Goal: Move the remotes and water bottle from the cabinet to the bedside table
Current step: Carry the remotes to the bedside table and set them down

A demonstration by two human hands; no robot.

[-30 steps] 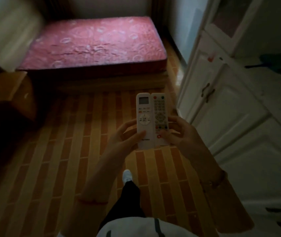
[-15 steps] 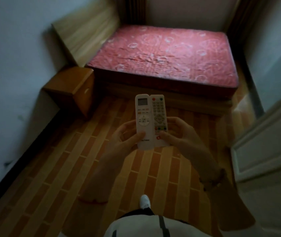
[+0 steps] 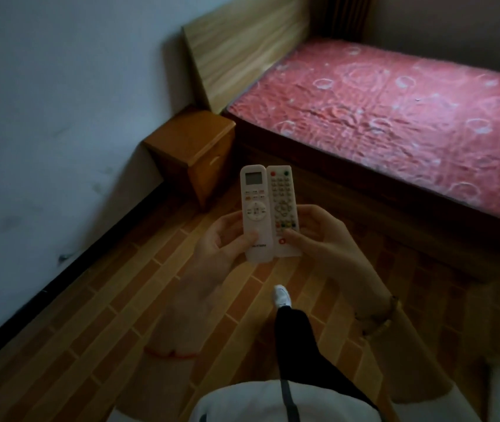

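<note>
Two white remotes are held side by side in front of me. My left hand (image 3: 221, 239) grips the air-conditioner remote (image 3: 256, 213), which has a small screen and a round pad. My right hand (image 3: 318, 239) grips the button-covered TV remote (image 3: 283, 208), thumb near its red logo. The wooden bedside table (image 3: 191, 141) stands ahead and to the left, against the wall beside the bed, its top bare. No water bottle or cabinet is in view.
A bed with a red patterned mattress (image 3: 395, 117) and wooden headboard (image 3: 242, 41) fills the upper right. A pale wall (image 3: 60, 117) with a dark skirting runs along the left. Striped wood-look floor (image 3: 90, 330) lies between. My leg and white shoe (image 3: 282, 295) step forward.
The view has swung left, away from the white cabinet, which has left the frame. The bedside table and bed now lie closer ahead. Both hands keep holding the remotes the same way.
</note>
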